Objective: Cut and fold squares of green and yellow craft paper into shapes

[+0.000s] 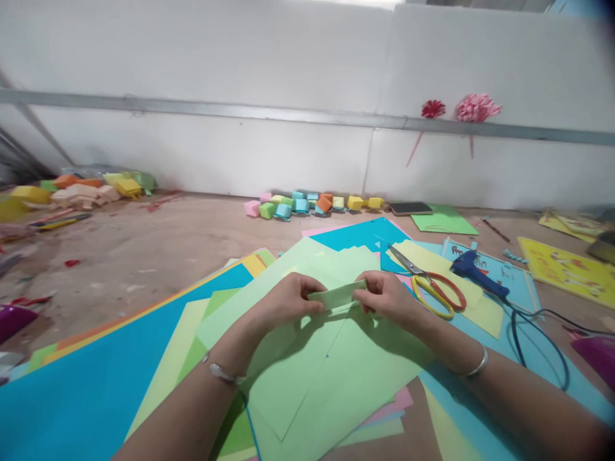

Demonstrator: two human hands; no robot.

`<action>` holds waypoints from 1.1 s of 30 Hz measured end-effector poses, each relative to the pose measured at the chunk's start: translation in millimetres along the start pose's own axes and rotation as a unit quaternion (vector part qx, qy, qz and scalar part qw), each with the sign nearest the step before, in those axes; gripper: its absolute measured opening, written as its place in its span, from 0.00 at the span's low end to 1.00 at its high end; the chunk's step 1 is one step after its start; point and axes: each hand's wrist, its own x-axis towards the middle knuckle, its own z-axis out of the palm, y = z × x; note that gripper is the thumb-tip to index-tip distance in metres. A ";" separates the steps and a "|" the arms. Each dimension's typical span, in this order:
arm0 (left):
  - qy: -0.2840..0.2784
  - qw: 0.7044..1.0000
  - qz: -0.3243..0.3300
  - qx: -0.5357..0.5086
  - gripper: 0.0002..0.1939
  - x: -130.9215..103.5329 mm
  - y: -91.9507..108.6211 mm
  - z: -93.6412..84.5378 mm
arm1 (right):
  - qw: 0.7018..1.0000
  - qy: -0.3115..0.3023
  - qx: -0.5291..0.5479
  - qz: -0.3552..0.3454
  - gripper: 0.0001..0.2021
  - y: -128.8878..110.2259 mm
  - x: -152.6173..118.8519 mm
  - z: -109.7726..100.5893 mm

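A small strip of light green paper (pixel 337 296) is held up between my two hands, looking folded. My left hand (pixel 291 298) pinches its left end between thumb and fingers. At the right end, my right hand (pixel 382 293) grips it the same way. Below both hands lie larger light green paper sheets (pixel 307 378), overlapping one another. Scissors (pixel 430 282) with one yellow and one red handle rest just right of my right hand, their blades pointing up and left.
A blue glue gun (pixel 478 272) with a dark cord lies on the right. Blue sheets (pixel 91 384) spread at the left. Small coloured paper boxes (pixel 300 206) line the wall; more folded paper pieces (pixel 91 192) sit far left. Two pink paper flowers (pixel 478 107) hang by the rail.
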 end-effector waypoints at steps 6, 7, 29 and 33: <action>0.120 0.952 0.169 0.226 0.10 -6.1 12.1 9.7 | 1.000 -0.007 0.009 -0.008 0.04 -9.3 -8.2 12.7; 0.121 0.948 0.187 0.228 0.08 -6.5 12.9 11.0 | 1.000 -0.003 0.005 -0.012 0.04 -10.0 -8.6 13.5; 0.000 0.993 0.087 0.073 0.26 -2.9 2.7 4.7 | 0.985 0.117 0.098 -0.087 0.22 23.9 6.0 10.8; -0.046 0.992 0.117 -0.021 0.24 -2.4 0.4 1.8 | 0.978 0.135 0.080 -0.139 0.22 23.7 8.2 6.8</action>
